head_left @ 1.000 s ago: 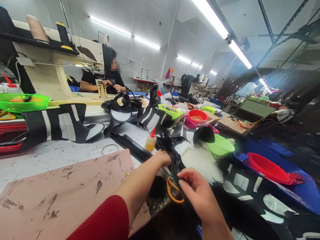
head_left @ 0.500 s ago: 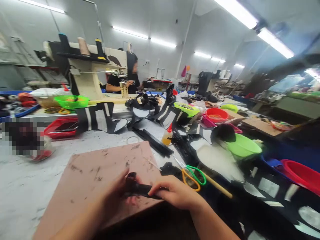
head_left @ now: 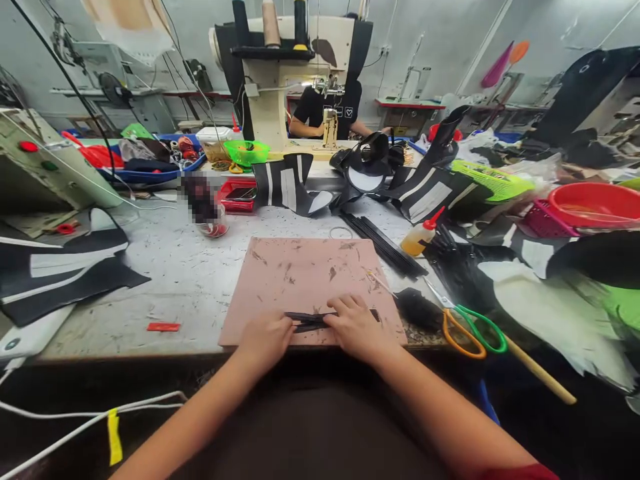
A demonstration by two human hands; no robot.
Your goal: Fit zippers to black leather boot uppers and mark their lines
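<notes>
On a worn pinkish board near the table's front edge lies a narrow black strip, folded or doubled, seemingly leather-like. My left hand pinches its left end, fingers closed. My right hand presses its thumb and fingers onto the strip farther right, and a dark end pokes out beyond that hand. Just right of the board are scissors with one orange and one green handle, beside a wooden stick. A bunch of long black strips lies behind the board's right corner.
A glue bottle with a red tip stands behind the scissors. Black boot pieces line the back below a sewing machine, where another person sits. More cut pieces lie left; a red basin is at right.
My view has swung, bringing the board to the centre. My hands have lowered from above the board onto it, and the black strip now lies stretched across it between them.
</notes>
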